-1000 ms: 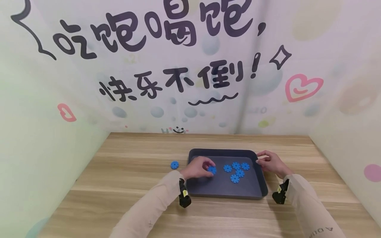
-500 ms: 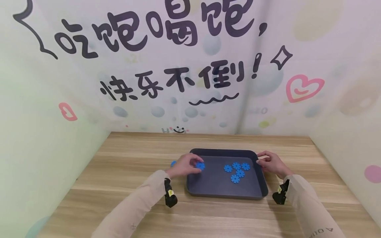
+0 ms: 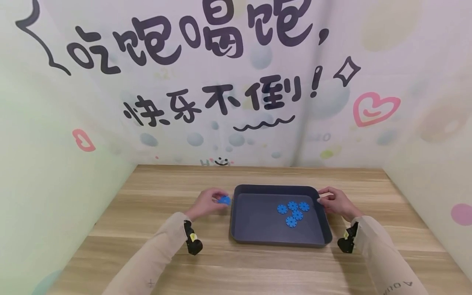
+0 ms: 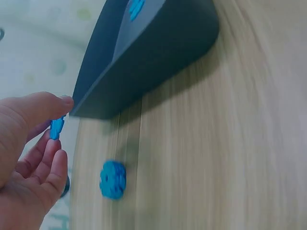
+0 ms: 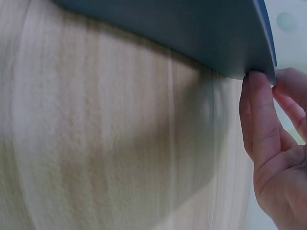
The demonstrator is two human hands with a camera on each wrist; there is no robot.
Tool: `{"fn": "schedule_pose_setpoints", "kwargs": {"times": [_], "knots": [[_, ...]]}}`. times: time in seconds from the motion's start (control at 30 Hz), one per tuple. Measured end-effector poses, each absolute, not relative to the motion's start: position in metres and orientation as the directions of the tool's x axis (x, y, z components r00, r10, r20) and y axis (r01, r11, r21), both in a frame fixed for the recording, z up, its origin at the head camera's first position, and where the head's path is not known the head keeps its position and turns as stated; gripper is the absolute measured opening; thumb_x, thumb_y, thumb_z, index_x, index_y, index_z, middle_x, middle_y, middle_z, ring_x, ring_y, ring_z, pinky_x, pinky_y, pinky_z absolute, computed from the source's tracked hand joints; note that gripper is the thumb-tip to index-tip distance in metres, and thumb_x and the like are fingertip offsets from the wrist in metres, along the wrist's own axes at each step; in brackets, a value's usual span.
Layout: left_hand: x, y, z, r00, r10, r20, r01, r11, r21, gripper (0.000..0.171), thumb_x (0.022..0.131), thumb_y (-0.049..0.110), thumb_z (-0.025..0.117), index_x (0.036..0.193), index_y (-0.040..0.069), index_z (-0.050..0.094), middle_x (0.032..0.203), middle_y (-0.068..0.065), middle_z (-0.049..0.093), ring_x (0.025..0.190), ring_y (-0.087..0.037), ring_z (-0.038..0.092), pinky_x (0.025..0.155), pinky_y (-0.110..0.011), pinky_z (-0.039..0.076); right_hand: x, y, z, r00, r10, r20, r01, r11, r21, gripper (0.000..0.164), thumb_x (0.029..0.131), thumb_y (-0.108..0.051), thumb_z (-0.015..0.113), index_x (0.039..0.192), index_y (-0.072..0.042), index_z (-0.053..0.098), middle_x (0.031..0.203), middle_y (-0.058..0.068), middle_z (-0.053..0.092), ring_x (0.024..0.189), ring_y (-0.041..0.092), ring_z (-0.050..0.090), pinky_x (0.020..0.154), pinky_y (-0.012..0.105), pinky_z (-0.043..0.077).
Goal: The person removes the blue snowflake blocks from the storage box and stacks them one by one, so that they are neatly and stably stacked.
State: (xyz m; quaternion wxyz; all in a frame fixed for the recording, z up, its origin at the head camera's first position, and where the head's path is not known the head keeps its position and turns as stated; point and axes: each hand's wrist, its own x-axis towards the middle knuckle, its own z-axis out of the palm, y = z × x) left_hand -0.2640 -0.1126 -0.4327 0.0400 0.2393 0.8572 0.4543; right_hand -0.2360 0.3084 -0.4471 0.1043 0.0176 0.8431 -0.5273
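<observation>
Just left of the dark grey tray, my left hand (image 3: 208,203) pinches a blue notched disc (image 3: 224,199) between thumb and fingers. In the left wrist view that disc (image 4: 56,128) is seen nearly edge-on. Below it on the table lies another blue notched piece (image 4: 113,179), thick like stacked discs; the left hand hides it in the head view. My right hand (image 3: 339,203) grips the rim at the tray's far right corner. In the right wrist view its fingers press the outer wall of the tray (image 5: 192,33), with the thumb at the rim.
Several blue notched discs (image 3: 291,211) lie in the right half of the tray (image 3: 254,241), some touching or overlapping. The tray stands on a wooden table (image 3: 258,270). A printed cloth wall (image 3: 184,139) rises behind the table's back edge.
My left hand has moved left with its blue disc, from over the tray to beside its left wall. The right hand and the discs in the tray have stayed put.
</observation>
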Motion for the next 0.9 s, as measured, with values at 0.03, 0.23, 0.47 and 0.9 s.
{"fn": "schedule_pose_setpoints", "kwargs": {"times": [0.03,0.23,0.47,0.9], "knots": [[-0.264,-0.115,-0.433,-0.892,0.426,0.149,0.362,0.48,0.799,0.032,0.069,-0.001,0.07,0.099,-0.007,0.061,0.092,-0.016,0.06,0.082,-0.026,0.056,0.068,-0.028,0.049,-0.236,0.309,-0.447,-0.978,-0.082,-0.194,0.139,0.444,-0.885,0.036,0.087,-0.009,0.055,0.117,0.007,0.041,0.096,0.019,0.058,0.079,0.018,0.058,0.069,0.035,0.051],[-0.265,-0.126,-0.439,-0.932,0.329,0.15,0.314,0.53,0.788,0.031,0.069,-0.001,0.071,0.097,-0.006,0.06,0.092,-0.015,0.057,0.082,-0.028,0.056,0.069,-0.03,0.049,-0.237,0.31,-0.448,-0.977,-0.077,-0.197,0.143,0.448,-0.882,0.035,0.087,-0.009,0.055,0.117,0.006,0.042,0.095,0.018,0.059,0.078,0.018,0.058,0.069,0.034,0.05],[-0.267,-0.133,-0.452,-0.953,0.27,0.135,0.267,0.55,0.791,0.03,0.069,0.001,0.071,0.097,-0.005,0.061,0.092,-0.013,0.057,0.081,-0.026,0.055,0.07,-0.033,0.047,-0.237,0.309,-0.448,-0.978,-0.077,-0.196,0.142,0.445,-0.884,0.036,0.087,-0.009,0.055,0.117,0.007,0.041,0.094,0.017,0.06,0.078,0.018,0.058,0.068,0.034,0.05],[-0.269,-0.131,-0.471,-0.962,0.211,0.172,0.26,0.534,0.804,0.028,0.071,0.005,0.071,0.097,-0.003,0.062,0.089,-0.01,0.057,0.083,-0.025,0.053,0.073,-0.035,0.045,-0.237,0.308,-0.448,-0.979,-0.065,-0.194,0.145,0.447,-0.883,0.035,0.087,-0.008,0.055,0.116,0.007,0.042,0.094,0.017,0.059,0.078,0.018,0.058,0.068,0.036,0.051]]}}
